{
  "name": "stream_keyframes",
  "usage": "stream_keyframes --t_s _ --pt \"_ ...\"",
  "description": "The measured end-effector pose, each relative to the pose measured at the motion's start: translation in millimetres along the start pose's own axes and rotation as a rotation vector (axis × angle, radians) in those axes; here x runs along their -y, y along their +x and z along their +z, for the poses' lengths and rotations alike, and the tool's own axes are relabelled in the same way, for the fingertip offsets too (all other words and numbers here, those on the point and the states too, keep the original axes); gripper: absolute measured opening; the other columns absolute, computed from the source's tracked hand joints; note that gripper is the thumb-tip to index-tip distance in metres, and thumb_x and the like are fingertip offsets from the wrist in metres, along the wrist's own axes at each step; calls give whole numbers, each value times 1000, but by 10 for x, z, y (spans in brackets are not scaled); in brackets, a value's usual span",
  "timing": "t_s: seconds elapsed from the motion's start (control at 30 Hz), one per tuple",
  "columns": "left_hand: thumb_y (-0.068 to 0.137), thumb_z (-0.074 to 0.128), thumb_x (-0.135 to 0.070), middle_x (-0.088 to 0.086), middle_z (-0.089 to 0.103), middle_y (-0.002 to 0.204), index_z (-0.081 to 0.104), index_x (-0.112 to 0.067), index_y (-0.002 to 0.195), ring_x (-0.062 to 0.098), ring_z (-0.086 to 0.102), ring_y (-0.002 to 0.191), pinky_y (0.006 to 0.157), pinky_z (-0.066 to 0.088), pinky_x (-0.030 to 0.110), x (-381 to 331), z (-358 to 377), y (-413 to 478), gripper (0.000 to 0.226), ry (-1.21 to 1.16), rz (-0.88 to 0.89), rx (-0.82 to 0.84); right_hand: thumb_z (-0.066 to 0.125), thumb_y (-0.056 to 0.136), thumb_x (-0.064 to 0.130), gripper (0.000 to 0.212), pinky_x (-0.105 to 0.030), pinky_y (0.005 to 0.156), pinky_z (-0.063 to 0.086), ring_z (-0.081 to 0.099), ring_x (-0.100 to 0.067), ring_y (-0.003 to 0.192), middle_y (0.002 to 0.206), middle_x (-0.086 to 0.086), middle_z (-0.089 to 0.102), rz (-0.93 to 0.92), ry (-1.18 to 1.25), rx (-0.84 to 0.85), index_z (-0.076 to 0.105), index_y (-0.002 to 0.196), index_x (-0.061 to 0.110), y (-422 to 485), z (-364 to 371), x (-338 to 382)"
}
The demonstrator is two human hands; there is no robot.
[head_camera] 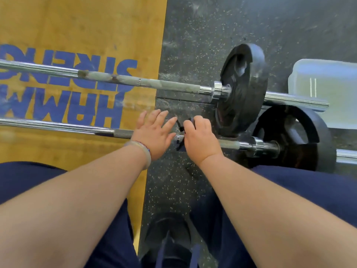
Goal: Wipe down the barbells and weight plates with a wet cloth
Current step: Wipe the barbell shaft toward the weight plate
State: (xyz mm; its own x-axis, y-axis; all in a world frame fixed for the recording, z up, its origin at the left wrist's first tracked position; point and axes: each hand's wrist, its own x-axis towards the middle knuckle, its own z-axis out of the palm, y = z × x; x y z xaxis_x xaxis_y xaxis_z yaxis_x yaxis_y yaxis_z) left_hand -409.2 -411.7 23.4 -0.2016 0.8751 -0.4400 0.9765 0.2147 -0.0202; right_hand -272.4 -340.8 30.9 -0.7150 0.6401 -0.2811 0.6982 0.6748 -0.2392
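Note:
Two barbells lie across the floor. The far barbell (164,85) has a dull, worn grip and carries a black weight plate (243,89). The near barbell (58,125) carries another black plate (301,136) at the right. My right hand (201,140) grips a dark cloth (180,147) bunched around the near bar, left of its collar. Most of the cloth is hidden under the fingers. My left hand (154,132) lies over the same bar just left of the cloth, fingers straight and spread, holding nothing.
A wooden platform (77,26) with blue lettering covers the left; speckled black rubber flooring (193,35) covers the right. A translucent plastic container (328,82) stands behind the plates at the far right. My dark trousers and one black shoe (170,238) fill the bottom.

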Motion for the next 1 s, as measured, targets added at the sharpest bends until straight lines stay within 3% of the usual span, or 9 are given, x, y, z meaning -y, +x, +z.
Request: stream_keyframes --t_s 0.17,0.3,0.43,0.6,0.77,0.93,1.0 --pt "100 12 -47 0 6 158 4 -30 151 22 0 145 115 -2 45 -95 337 247 54 -19 5 -3 54 88 4 32 -34 81 43 37 -29 107 118 -12 43 -4 -1 -84 51 118 11 48 434 -223" --pt "100 14 -47 -1 11 157 10 -30 151 21 4 144 115 1 43 -144 534 338 54 -45 30 -40 57 76 5 22 -38 62 49 44 -31 86 97 -14 50 -33 45 -357 59 98 7 116 765 -319" --pt "99 12 -48 -3 13 157 12 -29 151 19 5 145 116 1 44 -143 640 349 55 -41 33 -96 66 78 11 21 -38 64 47 47 -32 82 95 -14 53 -36 31 -443 56 97 8 159 963 -369" --pt "98 10 -49 -1 11 158 10 -30 151 20 0 145 115 -2 46 -128 691 374 57 -41 40 -115 45 87 24 21 -39 66 46 51 -33 79 95 -16 55 -68 0 -505 55 98 8 205 1025 -383" --pt "98 9 -49 -1 9 159 10 -31 151 19 -1 146 115 -3 46 -139 706 370 56 -22 35 -131 45 86 23 18 -39 67 46 50 -33 81 98 -16 55 -101 -16 -558 45 101 12 201 1080 -413" --pt "99 14 -48 1 8 158 12 -31 151 21 0 145 111 -7 43 -187 711 326 55 11 -3 -167 43 88 30 25 -39 73 48 38 -28 91 110 -11 38 -112 4 -572 45 107 13 115 1083 -429" --pt "100 16 -47 1 9 158 12 -30 152 21 2 145 109 -8 42 -230 687 282 55 16 -11 -195 47 88 35 32 -40 77 48 39 -28 94 112 -13 41 -132 -1 -546 49 110 12 30 1037 -468"
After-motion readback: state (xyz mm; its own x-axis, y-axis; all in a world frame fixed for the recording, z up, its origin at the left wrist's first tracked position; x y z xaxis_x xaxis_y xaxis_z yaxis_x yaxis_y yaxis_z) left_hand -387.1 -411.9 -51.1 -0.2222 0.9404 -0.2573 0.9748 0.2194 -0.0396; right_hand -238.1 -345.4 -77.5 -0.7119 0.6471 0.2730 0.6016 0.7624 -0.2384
